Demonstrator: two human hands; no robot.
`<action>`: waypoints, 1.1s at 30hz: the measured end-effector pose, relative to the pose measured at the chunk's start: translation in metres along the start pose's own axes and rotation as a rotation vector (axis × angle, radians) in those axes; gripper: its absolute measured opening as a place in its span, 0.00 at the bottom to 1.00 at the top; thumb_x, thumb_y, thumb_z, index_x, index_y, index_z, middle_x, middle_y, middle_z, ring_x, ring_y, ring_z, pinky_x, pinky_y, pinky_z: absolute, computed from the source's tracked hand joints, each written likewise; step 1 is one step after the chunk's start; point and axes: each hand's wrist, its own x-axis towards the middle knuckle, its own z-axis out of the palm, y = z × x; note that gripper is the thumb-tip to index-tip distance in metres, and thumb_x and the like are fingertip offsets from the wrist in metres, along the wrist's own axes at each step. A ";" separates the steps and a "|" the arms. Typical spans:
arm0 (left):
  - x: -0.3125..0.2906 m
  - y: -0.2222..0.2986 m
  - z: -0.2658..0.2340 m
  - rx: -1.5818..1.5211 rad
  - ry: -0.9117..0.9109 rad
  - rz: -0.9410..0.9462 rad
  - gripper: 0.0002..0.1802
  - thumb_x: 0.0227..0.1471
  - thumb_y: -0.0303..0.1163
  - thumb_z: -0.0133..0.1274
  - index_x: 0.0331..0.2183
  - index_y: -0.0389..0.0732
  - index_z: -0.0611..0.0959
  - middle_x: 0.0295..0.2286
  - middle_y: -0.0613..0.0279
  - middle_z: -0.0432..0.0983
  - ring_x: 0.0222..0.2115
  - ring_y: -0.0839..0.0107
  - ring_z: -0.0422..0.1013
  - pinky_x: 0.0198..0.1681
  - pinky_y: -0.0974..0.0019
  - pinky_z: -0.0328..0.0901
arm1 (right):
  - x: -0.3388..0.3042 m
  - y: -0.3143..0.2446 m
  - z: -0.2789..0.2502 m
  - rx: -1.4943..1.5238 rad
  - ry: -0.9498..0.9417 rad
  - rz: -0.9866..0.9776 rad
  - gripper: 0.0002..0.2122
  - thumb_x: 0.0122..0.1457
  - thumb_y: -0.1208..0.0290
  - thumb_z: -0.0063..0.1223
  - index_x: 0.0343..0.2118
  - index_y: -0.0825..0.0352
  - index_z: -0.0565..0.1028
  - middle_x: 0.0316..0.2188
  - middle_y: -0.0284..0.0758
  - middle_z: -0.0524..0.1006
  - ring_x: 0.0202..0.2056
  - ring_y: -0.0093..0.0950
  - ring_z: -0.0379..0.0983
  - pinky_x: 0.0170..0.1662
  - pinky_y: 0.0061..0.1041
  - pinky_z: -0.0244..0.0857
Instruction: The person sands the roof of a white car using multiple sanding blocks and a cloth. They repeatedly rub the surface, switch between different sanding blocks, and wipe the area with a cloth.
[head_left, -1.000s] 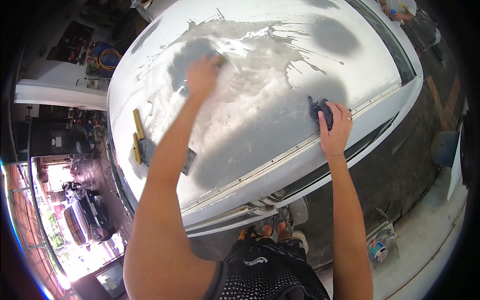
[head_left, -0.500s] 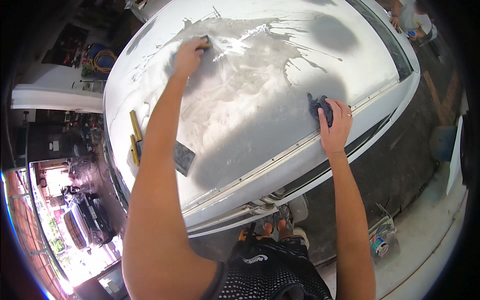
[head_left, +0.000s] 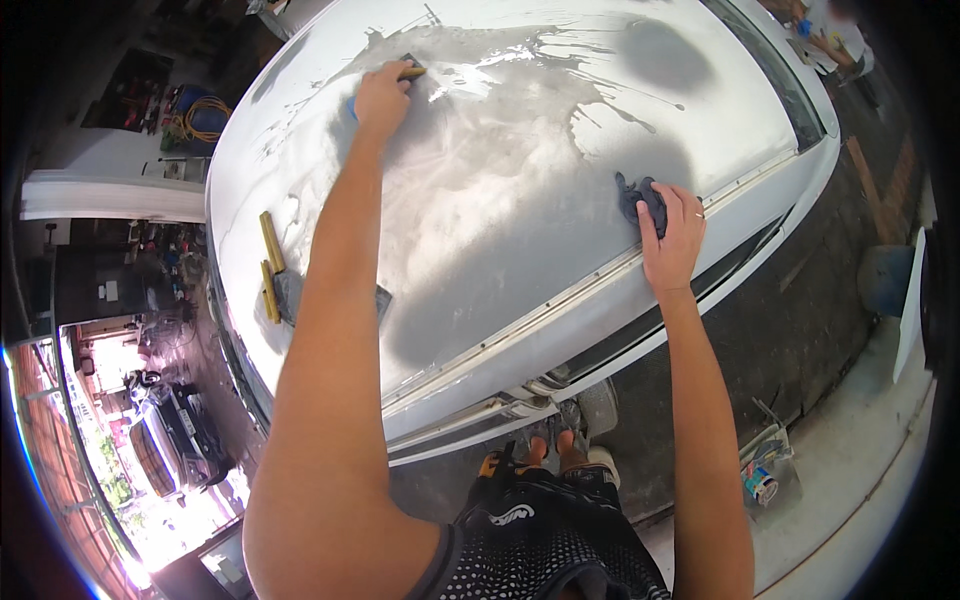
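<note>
My left hand (head_left: 381,98) is closed around a small sanding block (head_left: 413,71) with a yellowish edge and dark sheet. It presses on the wet, grey-smeared area of a white car roof (head_left: 520,250). A bit of blue shows beside the wrist. My right hand (head_left: 676,238) rests near the roof's side rail, its fingers curled over a crumpled dark grey cloth (head_left: 642,197). Left of my left forearm lie two yellowish strips (head_left: 269,238) and a dark sheet (head_left: 287,296), partly hidden by the arm.
A metal trim rail (head_left: 540,318) runs along the roof's near side. Another person (head_left: 838,45) works at the far right. A can (head_left: 760,487) stands by the wall at the lower right. A parked vehicle (head_left: 175,440) is outside at the left; a coiled yellow hose (head_left: 205,118) hangs farther back.
My left hand has slid slightly farther away over the roof with the sanding block. Its forearm now covers more of the dark sheet. My right hand has barely shifted.
</note>
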 end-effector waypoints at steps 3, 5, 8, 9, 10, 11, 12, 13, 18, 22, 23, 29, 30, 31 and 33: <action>-0.048 0.026 0.025 0.206 -0.068 0.270 0.20 0.57 0.28 0.57 0.50 0.58 0.86 0.55 0.60 0.78 0.51 0.53 0.73 0.57 0.53 0.67 | 0.001 0.018 -0.003 -0.055 0.026 0.004 0.17 0.62 0.63 0.62 0.52 0.61 0.77 0.51 0.37 0.75 0.54 0.41 0.68 0.57 0.42 0.59; -0.092 0.024 0.024 0.066 0.020 0.346 0.21 0.57 0.27 0.56 0.51 0.58 0.86 0.55 0.62 0.78 0.52 0.52 0.73 0.56 0.49 0.66 | 0.000 0.018 -0.007 -0.049 0.019 0.024 0.17 0.62 0.63 0.62 0.52 0.61 0.77 0.50 0.37 0.75 0.54 0.41 0.68 0.57 0.42 0.59; -0.057 -0.006 0.006 0.219 0.087 0.215 0.21 0.58 0.29 0.56 0.52 0.58 0.85 0.53 0.63 0.79 0.50 0.55 0.74 0.57 0.53 0.68 | 0.005 0.003 -0.001 0.019 0.027 -0.004 0.16 0.62 0.63 0.62 0.52 0.60 0.77 0.50 0.37 0.75 0.54 0.41 0.68 0.57 0.43 0.59; -0.026 0.002 -0.006 0.193 0.043 0.089 0.21 0.58 0.30 0.57 0.52 0.58 0.85 0.54 0.64 0.79 0.50 0.55 0.74 0.56 0.55 0.68 | 0.005 0.002 -0.001 0.017 0.026 -0.004 0.16 0.62 0.63 0.62 0.52 0.60 0.77 0.50 0.37 0.75 0.54 0.41 0.68 0.57 0.43 0.59; -0.008 0.004 -0.010 0.232 0.056 0.012 0.21 0.57 0.31 0.57 0.53 0.59 0.85 0.54 0.65 0.79 0.51 0.56 0.74 0.56 0.54 0.68 | 0.007 -0.001 0.002 0.025 0.030 -0.005 0.16 0.62 0.63 0.62 0.52 0.60 0.78 0.50 0.37 0.75 0.54 0.41 0.68 0.57 0.43 0.59; 0.003 0.011 -0.005 0.264 0.061 -0.066 0.22 0.57 0.31 0.58 0.53 0.59 0.85 0.54 0.66 0.78 0.51 0.56 0.73 0.56 0.53 0.67 | 0.005 -0.001 0.002 0.024 0.026 -0.002 0.16 0.62 0.63 0.62 0.52 0.60 0.78 0.50 0.37 0.75 0.54 0.41 0.68 0.57 0.43 0.59; 0.005 0.020 0.002 0.294 0.064 -0.148 0.22 0.57 0.31 0.58 0.53 0.60 0.85 0.55 0.66 0.78 0.52 0.57 0.73 0.57 0.52 0.67 | 0.000 0.001 0.000 0.015 0.018 -0.005 0.16 0.62 0.63 0.62 0.52 0.60 0.78 0.50 0.37 0.75 0.54 0.41 0.68 0.57 0.43 0.59; -0.009 0.028 0.015 0.329 0.080 -0.042 0.22 0.57 0.32 0.58 0.53 0.60 0.85 0.55 0.66 0.78 0.53 0.57 0.72 0.57 0.51 0.66 | -0.002 0.007 -0.001 0.002 0.019 -0.005 0.16 0.62 0.63 0.62 0.52 0.60 0.78 0.50 0.37 0.75 0.54 0.41 0.68 0.57 0.43 0.59; -0.112 0.041 0.027 0.085 0.038 0.216 0.18 0.61 0.36 0.51 0.52 0.63 0.82 0.52 0.69 0.75 0.57 0.61 0.68 0.58 0.43 0.60 | 0.001 0.016 -0.005 -0.023 0.023 0.023 0.17 0.63 0.62 0.62 0.52 0.60 0.77 0.51 0.37 0.75 0.54 0.41 0.68 0.58 0.43 0.59; -0.009 0.008 -0.010 0.282 -0.009 -0.095 0.19 0.61 0.37 0.50 0.52 0.63 0.82 0.52 0.69 0.76 0.55 0.59 0.68 0.55 0.41 0.60 | 0.005 0.001 0.004 0.010 0.014 -0.006 0.17 0.63 0.61 0.61 0.52 0.59 0.77 0.52 0.37 0.74 0.55 0.42 0.68 0.57 0.44 0.59; 0.006 0.010 -0.007 0.296 0.026 -0.161 0.19 0.60 0.37 0.50 0.52 0.63 0.82 0.52 0.69 0.76 0.55 0.58 0.68 0.55 0.41 0.61 | 0.004 0.000 0.006 0.010 0.013 -0.006 0.17 0.63 0.61 0.61 0.52 0.59 0.77 0.52 0.37 0.74 0.55 0.42 0.68 0.57 0.44 0.59; -0.102 0.057 0.062 0.291 0.198 0.288 0.22 0.60 0.36 0.52 0.55 0.65 0.82 0.54 0.69 0.76 0.53 0.56 0.69 0.55 0.40 0.61 | 0.000 0.020 -0.005 -0.045 0.008 0.026 0.17 0.63 0.62 0.61 0.53 0.60 0.77 0.52 0.38 0.74 0.55 0.43 0.68 0.57 0.43 0.59; -0.106 0.050 0.057 0.314 0.154 0.284 0.22 0.61 0.38 0.52 0.56 0.66 0.81 0.55 0.69 0.77 0.54 0.56 0.69 0.54 0.41 0.62 | -0.001 0.021 -0.005 -0.050 0.007 0.025 0.17 0.63 0.62 0.61 0.53 0.60 0.77 0.52 0.38 0.74 0.55 0.42 0.68 0.57 0.43 0.59; -0.107 0.043 0.045 0.344 0.113 0.277 0.23 0.62 0.41 0.52 0.58 0.67 0.80 0.56 0.68 0.77 0.54 0.56 0.69 0.54 0.42 0.63 | 0.000 0.020 -0.005 -0.048 0.006 0.022 0.17 0.63 0.62 0.61 0.53 0.60 0.77 0.52 0.38 0.74 0.55 0.42 0.68 0.57 0.43 0.59; -0.042 0.025 0.003 0.454 -0.069 -0.001 0.22 0.61 0.40 0.52 0.57 0.67 0.81 0.57 0.68 0.76 0.54 0.57 0.70 0.54 0.42 0.63 | 0.004 0.015 -0.002 -0.022 0.005 0.006 0.17 0.63 0.63 0.61 0.52 0.61 0.77 0.52 0.38 0.74 0.55 0.42 0.68 0.57 0.43 0.58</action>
